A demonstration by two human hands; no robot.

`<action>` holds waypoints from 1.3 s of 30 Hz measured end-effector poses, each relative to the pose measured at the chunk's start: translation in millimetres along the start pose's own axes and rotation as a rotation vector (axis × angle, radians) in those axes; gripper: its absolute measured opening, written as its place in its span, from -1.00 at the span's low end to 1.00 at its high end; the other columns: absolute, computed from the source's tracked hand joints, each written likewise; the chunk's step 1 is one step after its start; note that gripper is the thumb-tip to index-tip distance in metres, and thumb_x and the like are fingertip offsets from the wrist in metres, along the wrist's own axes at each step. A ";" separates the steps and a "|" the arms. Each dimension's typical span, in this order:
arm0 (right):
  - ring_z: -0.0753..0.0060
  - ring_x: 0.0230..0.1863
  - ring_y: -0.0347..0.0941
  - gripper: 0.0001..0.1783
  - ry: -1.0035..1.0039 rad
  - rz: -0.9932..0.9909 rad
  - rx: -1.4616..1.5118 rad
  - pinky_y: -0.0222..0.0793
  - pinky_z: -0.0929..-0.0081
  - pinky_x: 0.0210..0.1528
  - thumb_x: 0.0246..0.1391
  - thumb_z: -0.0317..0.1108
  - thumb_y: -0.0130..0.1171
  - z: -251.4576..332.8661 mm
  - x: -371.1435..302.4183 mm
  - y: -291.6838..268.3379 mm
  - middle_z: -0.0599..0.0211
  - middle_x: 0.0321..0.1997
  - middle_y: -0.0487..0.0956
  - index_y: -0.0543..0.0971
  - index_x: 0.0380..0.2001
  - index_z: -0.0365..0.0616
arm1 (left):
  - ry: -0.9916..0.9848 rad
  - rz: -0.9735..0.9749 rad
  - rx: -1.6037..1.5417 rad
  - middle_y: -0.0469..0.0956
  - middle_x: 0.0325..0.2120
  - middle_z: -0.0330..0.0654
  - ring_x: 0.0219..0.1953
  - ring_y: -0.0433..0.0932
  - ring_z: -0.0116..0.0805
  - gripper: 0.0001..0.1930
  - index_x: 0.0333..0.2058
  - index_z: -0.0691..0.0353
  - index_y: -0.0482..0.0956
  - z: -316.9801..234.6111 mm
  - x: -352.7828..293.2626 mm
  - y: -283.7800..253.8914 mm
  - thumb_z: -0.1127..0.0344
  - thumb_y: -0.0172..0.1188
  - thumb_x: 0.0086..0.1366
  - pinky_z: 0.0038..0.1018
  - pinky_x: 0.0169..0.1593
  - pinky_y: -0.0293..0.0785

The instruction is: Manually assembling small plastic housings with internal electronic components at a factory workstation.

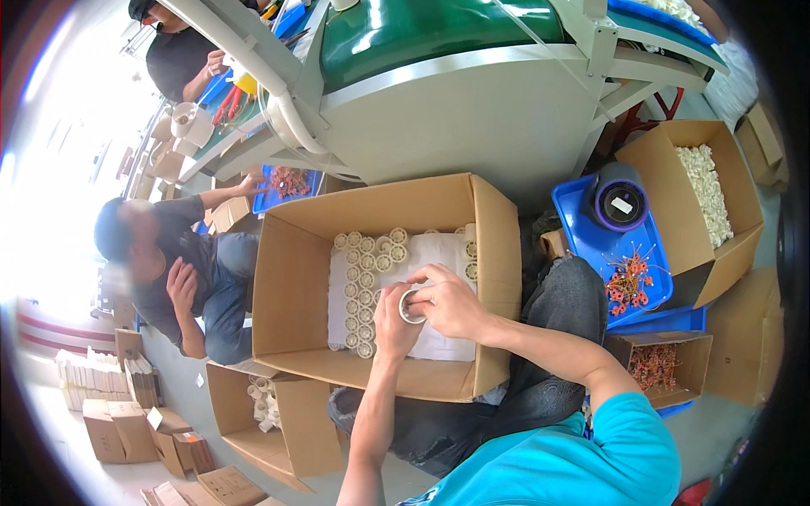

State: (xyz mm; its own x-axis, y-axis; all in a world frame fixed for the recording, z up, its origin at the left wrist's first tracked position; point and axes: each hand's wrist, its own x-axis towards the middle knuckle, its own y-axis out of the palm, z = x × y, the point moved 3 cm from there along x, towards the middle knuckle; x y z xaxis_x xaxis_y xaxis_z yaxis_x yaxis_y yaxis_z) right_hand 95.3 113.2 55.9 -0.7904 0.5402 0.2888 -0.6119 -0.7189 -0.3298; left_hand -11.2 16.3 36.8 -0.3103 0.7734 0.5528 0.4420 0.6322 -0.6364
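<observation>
Over the large open cardboard box [291, 325], my left hand [394, 323] is wrapped round a white cup-shaped plastic part [413, 315], its round opening turned up. My right hand [451, 305] is closed at the same part, with thumb and fingertips at and inside the opening. Whether the right fingertips pinch something small in there is hidden. Below, rows of similar round white plastic parts [365, 279] stand on a white sheet [439, 347] in the box, most along its left side, a few at the right wall.
To the right, a blue tray [582, 240] holds a dark round container [622, 205] and red parts with wires [629, 282]. Cardboard boxes hold white pieces [704, 190], red wired parts [654, 368] and white cups [263, 405]. A co-worker [169, 261] sits left; a green conveyor [439, 42] stands ahead.
</observation>
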 end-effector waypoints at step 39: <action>0.13 -0.12 0.57 -0.83 0.126 0.027 0.124 0.47 0.33 -0.04 -0.18 -0.49 0.32 -24.9 6.1 5.5 0.12 -0.09 0.61 0.72 -0.41 -0.17 | -0.129 0.143 0.005 0.51 -0.27 0.00 -0.27 0.53 0.03 -0.46 -0.09 0.24 0.41 -3.0 5.3 4.9 0.54 0.39 -0.11 -0.21 -0.24 0.49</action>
State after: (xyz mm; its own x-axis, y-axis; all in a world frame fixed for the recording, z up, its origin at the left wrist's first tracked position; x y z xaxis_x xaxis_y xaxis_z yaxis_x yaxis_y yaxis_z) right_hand 86.4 123.5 33.5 -0.8090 0.5645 0.1639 -0.5878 -0.7785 -0.2201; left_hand -8.2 23.3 38.2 -0.3503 0.8546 0.3834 0.4849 0.5157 -0.7064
